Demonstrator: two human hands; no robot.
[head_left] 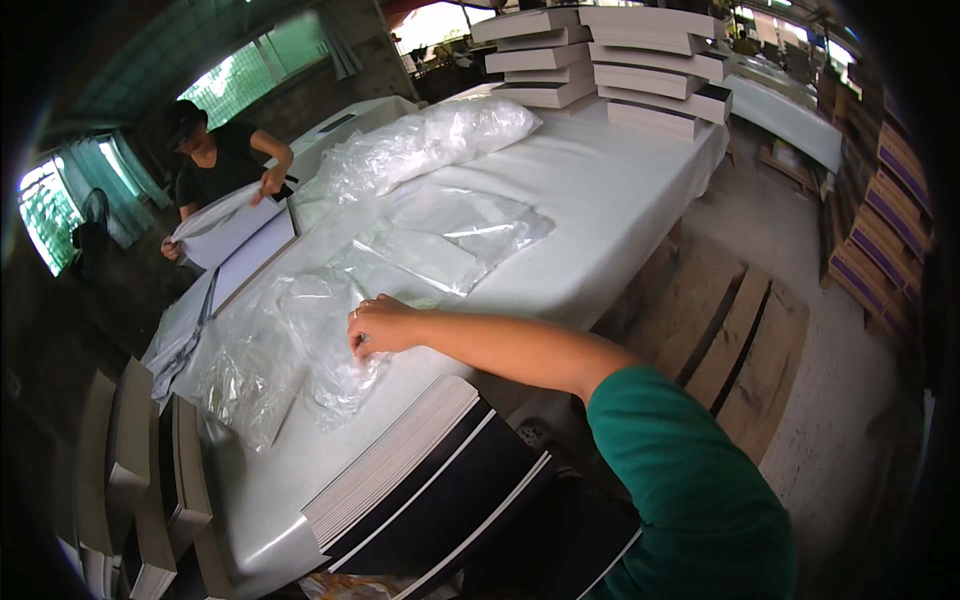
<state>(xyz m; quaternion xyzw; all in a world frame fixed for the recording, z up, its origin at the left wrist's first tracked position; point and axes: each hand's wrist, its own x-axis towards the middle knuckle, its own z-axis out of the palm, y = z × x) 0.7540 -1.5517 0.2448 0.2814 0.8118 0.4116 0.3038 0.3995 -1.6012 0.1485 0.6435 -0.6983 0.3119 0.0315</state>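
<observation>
Clear plastic bag [255, 355] lay crumpled on the white-covered worktop [590, 235], toward its near-left corner. My right hand [382, 328] was at the bag's right side, fingers curled in with the thumb close to them; couldn't tell if plastic was actually pinched. Left hand was out of view, so couldn't tell its state. Green sleeve [680, 460] came in from my right.

Just past my hand, a flatter clear bag [460, 235] was spread out mid-worktop. Behind that, a long puffy heap of clear plastic [430, 150] ran along toward the far edge.

Black-covered stack [430, 490] stood at the near edge, pale page edges showing. More thick books [130, 450] were piled by the near-left corner. Two tall book piles [640, 70] sat at the far-right corner, layers staggered.

Co-worker [225, 165] in a dark top stood across at the far-left side, both hands on a lifted white sheet [220, 230]. Off the worktop's right edge: wooden slats [735, 340] on the floor, then brown cartons [880, 235] with purple stripes.
</observation>
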